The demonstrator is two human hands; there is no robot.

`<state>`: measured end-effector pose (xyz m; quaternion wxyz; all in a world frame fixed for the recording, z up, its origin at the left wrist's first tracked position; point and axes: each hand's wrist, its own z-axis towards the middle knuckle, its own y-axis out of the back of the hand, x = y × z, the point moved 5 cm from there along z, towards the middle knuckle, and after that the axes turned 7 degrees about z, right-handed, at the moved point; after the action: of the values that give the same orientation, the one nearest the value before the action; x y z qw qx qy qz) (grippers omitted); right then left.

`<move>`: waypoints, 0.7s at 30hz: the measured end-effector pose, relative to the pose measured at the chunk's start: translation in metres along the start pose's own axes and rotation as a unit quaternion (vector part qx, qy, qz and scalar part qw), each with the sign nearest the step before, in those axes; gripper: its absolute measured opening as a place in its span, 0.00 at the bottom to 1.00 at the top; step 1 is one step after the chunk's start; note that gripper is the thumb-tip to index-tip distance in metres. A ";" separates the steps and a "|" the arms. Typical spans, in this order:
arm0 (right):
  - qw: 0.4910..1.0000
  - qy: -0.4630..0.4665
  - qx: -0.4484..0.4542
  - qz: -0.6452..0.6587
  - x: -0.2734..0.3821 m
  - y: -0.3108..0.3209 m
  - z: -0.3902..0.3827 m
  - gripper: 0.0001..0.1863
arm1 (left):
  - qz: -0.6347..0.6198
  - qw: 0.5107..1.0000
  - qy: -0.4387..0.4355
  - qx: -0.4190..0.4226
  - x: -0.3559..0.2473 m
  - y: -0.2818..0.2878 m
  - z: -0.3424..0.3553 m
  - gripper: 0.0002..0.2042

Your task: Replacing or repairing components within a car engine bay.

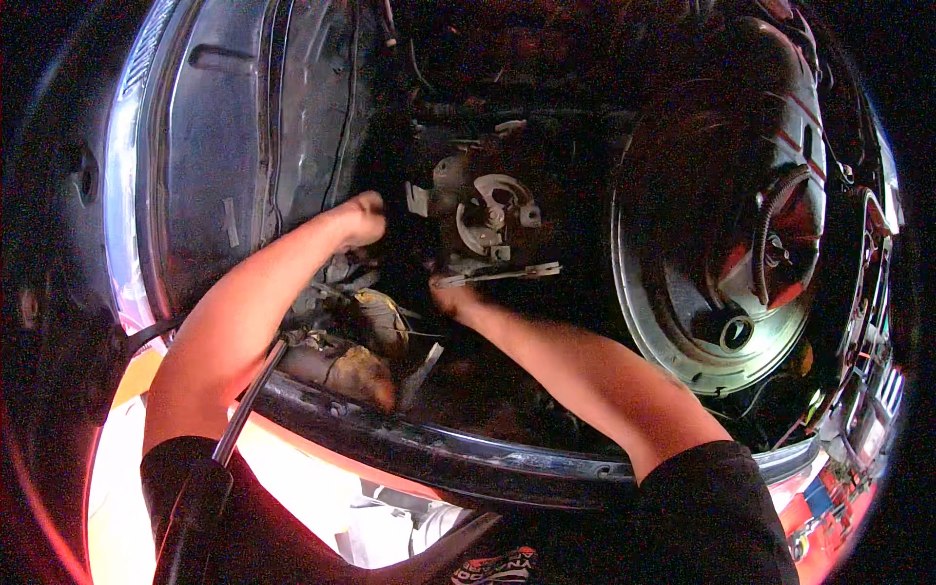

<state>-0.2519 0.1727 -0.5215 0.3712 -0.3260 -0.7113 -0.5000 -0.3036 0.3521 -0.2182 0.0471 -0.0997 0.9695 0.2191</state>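
Observation:
Both my arms reach down over the car's edge into a dark body cavity. My left hand (364, 218) is closed, its fingers curled and slightly blurred; what it holds, if anything, is hidden. It is beside a dark metal panel (307, 117). My right hand (450, 296) is lower and to the right, near one end of a slim, light metal bar (507, 276). Its fingers are lost in shadow, so I cannot tell if they grip the bar. Just above the bar is a round, pale metal bracket (483, 234) with a curved rim.
A large round pressed-metal well (702, 361) with a corrugated hose (767, 244) takes up the right side. Below my left hand lie loose wires and a rusty, rounded part (359, 375). A rod-like strut (252, 405) rises beside my left arm. The dark body edge (468, 444) runs under my forearms.

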 end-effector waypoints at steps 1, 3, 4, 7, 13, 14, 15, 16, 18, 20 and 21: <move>1.000 0.001 -0.001 -0.002 -0.002 0.000 0.000 0.29 | -0.072 0.995 0.065 -0.038 0.009 0.000 0.001 0.19; 1.000 0.005 -0.004 -0.004 -0.005 -0.002 0.000 0.29 | -0.159 0.981 0.103 -0.043 0.018 -0.008 0.004 0.19; 1.000 0.006 -0.006 -0.006 -0.007 -0.002 0.000 0.29 | -0.140 0.983 0.093 0.075 0.017 -0.020 0.007 0.18; 1.000 0.007 -0.016 -0.007 -0.010 -0.001 0.002 0.29 | -0.141 0.970 0.095 0.176 0.020 -0.039 0.010 0.17; 0.999 0.012 -0.030 -0.011 -0.008 0.019 0.003 0.29 | -0.193 0.942 0.054 0.270 0.018 -0.051 0.016 0.17; 1.000 0.006 -0.016 -0.006 -0.006 0.020 0.004 0.29 | -0.207 0.938 0.068 0.268 0.019 -0.051 0.017 0.16; 1.000 0.001 -0.002 -0.002 -0.005 0.022 0.003 0.29 | -0.214 0.937 0.075 0.267 0.020 -0.051 0.017 0.15; 1.000 0.000 -0.003 -0.004 -0.002 0.022 0.004 0.29 | -0.222 0.935 0.081 0.266 0.021 -0.051 0.017 0.14; 1.000 0.001 -0.004 -0.005 0.001 0.023 0.004 0.28 | -0.188 0.946 0.043 0.259 0.018 -0.051 0.017 0.10; 1.000 0.003 -0.006 -0.003 0.002 0.020 0.005 0.28 | -0.222 0.941 0.019 0.256 0.013 -0.052 0.015 0.09; 1.000 0.004 -0.008 -0.001 0.001 0.017 0.007 0.28 | -0.215 0.948 0.034 0.231 0.014 -0.051 0.014 0.08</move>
<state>-0.2396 0.1840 -0.5138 0.3707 -0.3262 -0.7062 -0.5074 -0.3053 0.3107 -0.2538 0.0817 -0.2998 0.9500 -0.0294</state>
